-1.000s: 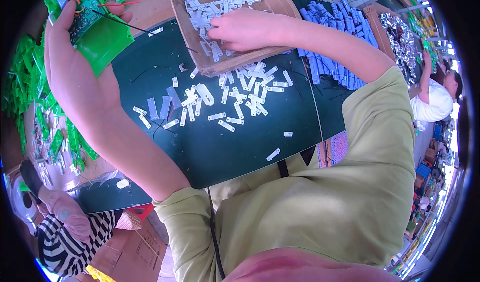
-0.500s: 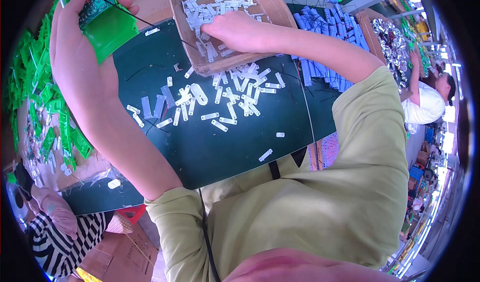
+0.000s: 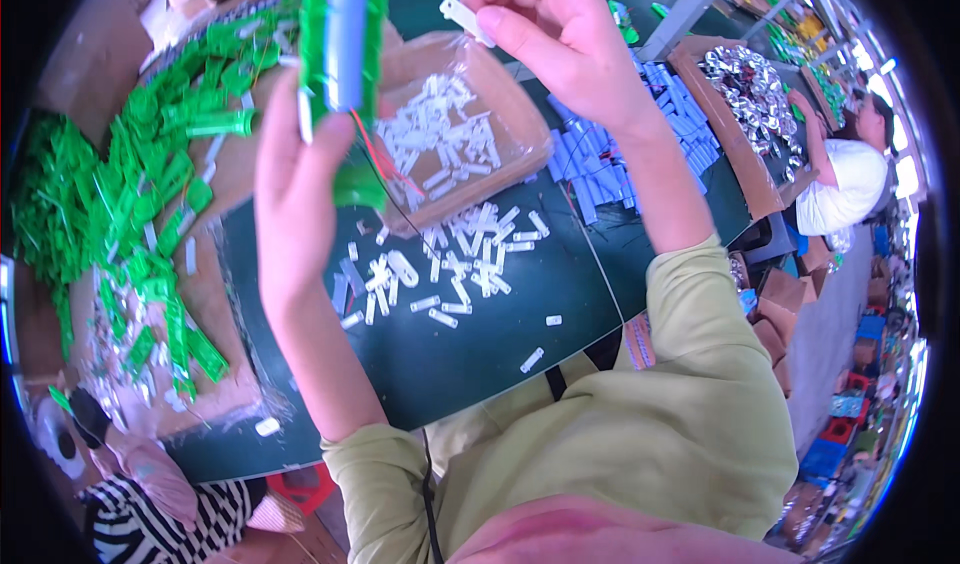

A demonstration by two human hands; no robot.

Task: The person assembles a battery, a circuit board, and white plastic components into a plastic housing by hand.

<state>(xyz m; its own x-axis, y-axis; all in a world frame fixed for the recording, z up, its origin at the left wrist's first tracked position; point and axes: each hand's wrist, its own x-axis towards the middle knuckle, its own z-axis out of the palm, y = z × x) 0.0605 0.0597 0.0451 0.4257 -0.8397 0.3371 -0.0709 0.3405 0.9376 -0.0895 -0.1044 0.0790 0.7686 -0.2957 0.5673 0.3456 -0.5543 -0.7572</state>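
Observation:
My left hand [image 3: 295,189] is raised and grips a green plastic housing [image 3: 345,54] with a blue cylindrical cell in it and thin red and black wires hanging below. My right hand [image 3: 560,39] is lifted beside it and pinches a small white plastic clip [image 3: 467,19] between thumb and fingers. Below both hands sits a brown tray [image 3: 525,129] lined with clear film, holding several white clips. More white clips [image 3: 440,274] lie scattered on the dark green table [image 3: 450,364].
A heap of green housings [image 3: 120,194] fills the left. Blue cells [image 3: 600,164] lie right of the tray. Farther right stands a box of silver parts [image 3: 750,84], where a person in a white shirt [image 3: 845,179] works. Another person in stripes [image 3: 170,514] is at lower left.
My right hand has left the tray and risen with a white clip. My left hand has brought the green housing toward the middle, next to the right hand.

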